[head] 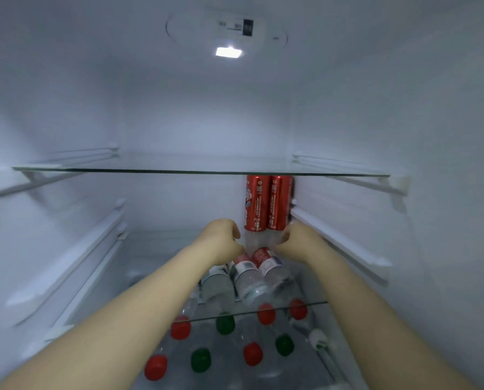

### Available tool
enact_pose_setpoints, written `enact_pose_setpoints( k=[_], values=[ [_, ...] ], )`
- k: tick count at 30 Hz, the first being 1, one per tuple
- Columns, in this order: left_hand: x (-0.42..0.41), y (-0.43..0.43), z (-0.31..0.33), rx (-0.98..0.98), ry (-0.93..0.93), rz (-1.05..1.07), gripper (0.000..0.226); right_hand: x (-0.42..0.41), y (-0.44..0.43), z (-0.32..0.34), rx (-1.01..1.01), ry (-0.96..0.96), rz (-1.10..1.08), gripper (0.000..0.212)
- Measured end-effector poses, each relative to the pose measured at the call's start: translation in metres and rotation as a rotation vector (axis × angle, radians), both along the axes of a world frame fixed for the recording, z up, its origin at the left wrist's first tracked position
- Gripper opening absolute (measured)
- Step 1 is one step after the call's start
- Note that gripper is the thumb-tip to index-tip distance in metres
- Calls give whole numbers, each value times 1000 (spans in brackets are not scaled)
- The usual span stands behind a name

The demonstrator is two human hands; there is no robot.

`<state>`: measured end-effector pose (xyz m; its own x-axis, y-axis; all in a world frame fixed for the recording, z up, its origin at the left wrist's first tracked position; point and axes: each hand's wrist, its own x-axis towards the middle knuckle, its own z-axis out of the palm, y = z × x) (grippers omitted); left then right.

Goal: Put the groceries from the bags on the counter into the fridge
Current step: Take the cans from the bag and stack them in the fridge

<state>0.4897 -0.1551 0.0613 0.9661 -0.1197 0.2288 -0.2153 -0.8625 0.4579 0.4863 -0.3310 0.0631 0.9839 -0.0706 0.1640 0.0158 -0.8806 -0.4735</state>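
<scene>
I am looking into the open fridge. Two red soda cans stand upright at the back right of the middle glass shelf. In front of them several clear water bottles with red labels lie on their sides, caps toward me. My left hand and my right hand reach in side by side. Their fingers curl against the far clear ends of the top two bottles, just below the cans. The fingertips are partly hidden.
The upper glass shelf is bare. Below the middle shelf lie more bottles with red caps and green caps. White rails line both side walls. The fridge lamp glows on the back wall.
</scene>
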Motion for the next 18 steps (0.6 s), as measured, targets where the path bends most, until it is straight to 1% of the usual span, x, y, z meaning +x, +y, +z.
enact_pose_setpoints(
  k=[2,7,11,13,16,18],
  values=[
    [-18,1,1,-18,-16,-34,36,-26,-4,9,-47,43,31,18],
    [-67,-9,4,-111,-87,-169,30,-96,-18,20,-144,47,-9,27],
    [-113,-19,2,-193,-121,-285,36,-166,-30,22,-123,-31,-47,29],
    [-138,-26,1,-189,-163,-360,36,-205,-38,21,-155,-89,-70,26],
    [-178,-42,4,-232,-200,-513,33,-264,-48,20,-238,-171,-127,29],
    [-204,-55,6,-239,-224,-608,32,-301,-51,20,-250,-208,-167,28]
  ],
)
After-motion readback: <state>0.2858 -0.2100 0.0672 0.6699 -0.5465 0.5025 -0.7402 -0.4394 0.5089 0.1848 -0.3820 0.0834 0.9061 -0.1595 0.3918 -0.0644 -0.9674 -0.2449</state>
